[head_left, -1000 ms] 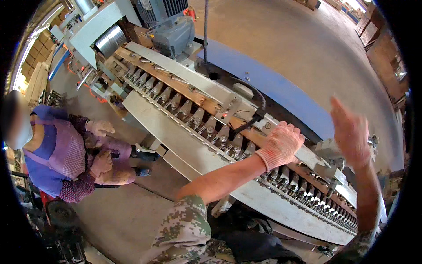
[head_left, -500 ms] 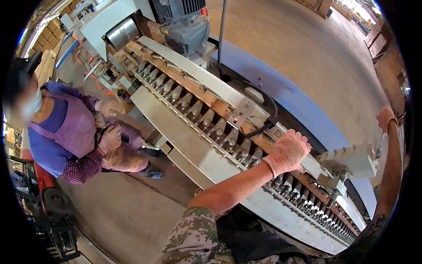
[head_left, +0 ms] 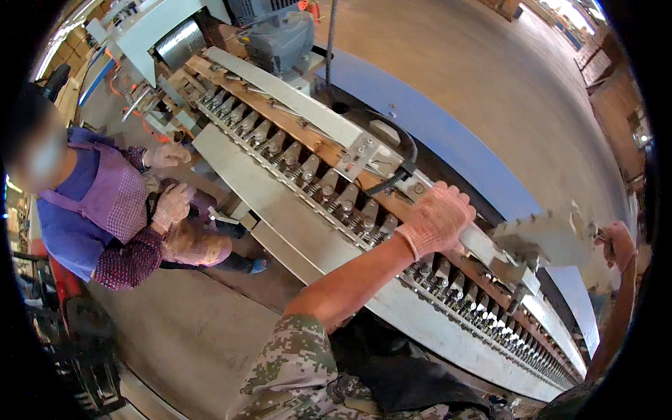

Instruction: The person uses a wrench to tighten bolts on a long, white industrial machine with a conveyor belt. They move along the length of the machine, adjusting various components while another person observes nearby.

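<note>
My left hand [head_left: 439, 215], in a pale pinkish knitted glove, has its fingers wrapped over the long light-grey rail [head_left: 483, 245] of a machine. Below that hand runs a row of spring-loaded metal clamps [head_left: 329, 183] beside a brown wooden strip [head_left: 311, 141]. At the far right my gloved right hand [head_left: 619, 246] is closed round a thin metal handle, mostly hidden by the fingers. The handle meets the end of a grey metal block [head_left: 542, 234], which looks blurred. Whether it is a spanner or a crank cannot be told.
A co-worker [head_left: 105, 203] in a purple checked apron and gloves stands across the machine at left. A grey motor [head_left: 280, 45] and shiny roller [head_left: 180, 45] sit at the far end. A black cable [head_left: 330, 56] hangs down beside the blue panel [head_left: 427, 126].
My right hand has swung down and nearer to me with the handle. My left hand stays on the rail. The view has shifted slightly, and the small red light on the rail's plate no longer shows.
</note>
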Demonstrator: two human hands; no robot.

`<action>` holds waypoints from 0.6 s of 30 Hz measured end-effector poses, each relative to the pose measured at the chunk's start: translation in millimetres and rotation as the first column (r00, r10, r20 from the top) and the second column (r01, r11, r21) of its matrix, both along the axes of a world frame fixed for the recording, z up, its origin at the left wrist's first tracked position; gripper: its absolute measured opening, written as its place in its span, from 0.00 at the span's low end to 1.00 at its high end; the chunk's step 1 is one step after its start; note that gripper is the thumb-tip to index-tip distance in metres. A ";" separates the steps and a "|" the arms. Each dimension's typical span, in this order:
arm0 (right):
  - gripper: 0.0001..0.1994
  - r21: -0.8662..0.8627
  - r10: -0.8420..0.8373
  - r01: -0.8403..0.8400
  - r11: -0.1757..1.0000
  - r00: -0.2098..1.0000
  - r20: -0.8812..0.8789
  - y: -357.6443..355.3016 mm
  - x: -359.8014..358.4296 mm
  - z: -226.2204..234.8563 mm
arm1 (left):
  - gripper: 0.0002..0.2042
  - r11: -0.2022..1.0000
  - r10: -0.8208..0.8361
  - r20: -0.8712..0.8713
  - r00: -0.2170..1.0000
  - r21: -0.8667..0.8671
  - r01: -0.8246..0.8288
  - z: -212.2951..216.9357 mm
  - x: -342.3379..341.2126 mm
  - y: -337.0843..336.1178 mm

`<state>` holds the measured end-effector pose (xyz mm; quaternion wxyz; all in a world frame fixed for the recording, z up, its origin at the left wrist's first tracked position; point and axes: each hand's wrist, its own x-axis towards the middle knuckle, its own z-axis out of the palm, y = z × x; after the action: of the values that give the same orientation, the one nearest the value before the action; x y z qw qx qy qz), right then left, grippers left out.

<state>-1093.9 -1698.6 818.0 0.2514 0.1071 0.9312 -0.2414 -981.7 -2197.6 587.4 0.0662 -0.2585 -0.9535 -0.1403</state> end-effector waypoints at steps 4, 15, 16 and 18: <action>0.30 -0.145 -0.050 0.017 0.989 0.971 -0.232 12.9 108.6 -10.1 | 0.32 0.995 -0.012 0.078 0.997 -0.098 0.020 11.1 -3.8 8.9; 0.35 -0.114 -0.255 0.253 0.961 0.641 -0.724 -158.8 221.0 -55.8 | 0.30 0.998 -0.037 0.035 0.999 -0.048 0.039 5.8 -1.0 11.1; 0.36 -0.059 -0.179 0.204 0.977 0.646 -0.742 -164.4 223.8 -59.7 | 0.30 0.998 -0.041 0.019 0.999 -0.036 0.042 5.4 -1.7 12.1; 0.38 0.042 -0.038 0.109 0.993 0.642 -0.766 -190.7 230.9 -65.0 | 0.30 0.999 -0.034 0.011 0.999 -0.033 0.035 5.2 -0.7 7.8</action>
<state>-863.1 -1889.3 753.1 -0.1790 0.0434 0.9545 -0.2347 -982.3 -2189.9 592.6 0.0546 -0.2752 -0.9514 -0.1268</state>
